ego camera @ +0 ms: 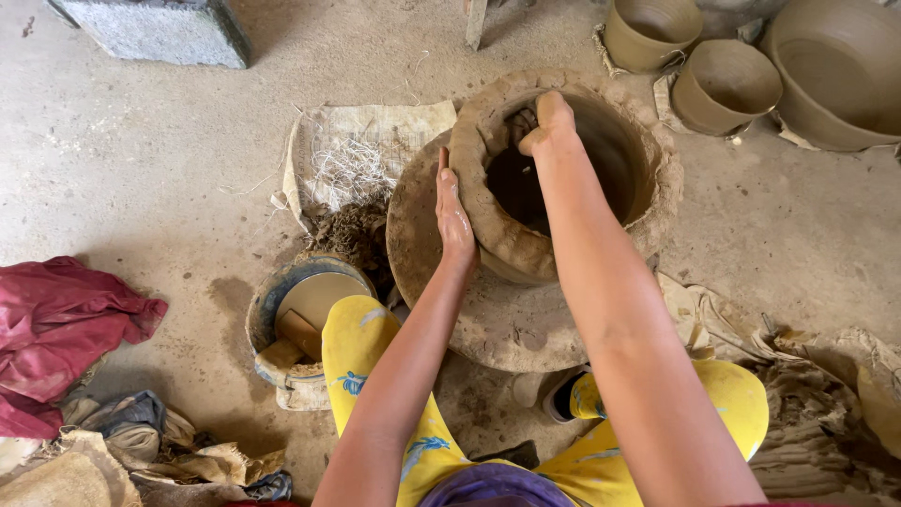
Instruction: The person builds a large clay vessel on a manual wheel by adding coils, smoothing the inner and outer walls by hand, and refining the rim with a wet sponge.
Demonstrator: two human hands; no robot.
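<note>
While hands (497,178) inside, clay pot (563,174)

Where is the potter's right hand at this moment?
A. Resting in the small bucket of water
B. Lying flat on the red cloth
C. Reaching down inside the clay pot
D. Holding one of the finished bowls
C: the right hand reaches over the rim into the clay pot, while the left hand presses flat against its outer wall.

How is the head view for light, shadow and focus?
Head view: soft, even daylight, no glare; the clay pot is dark with shadow inside, hiding the right hand's fingers; left hand sharp on the pot's outer wall; edges curve slightly from the wide lens.
</note>
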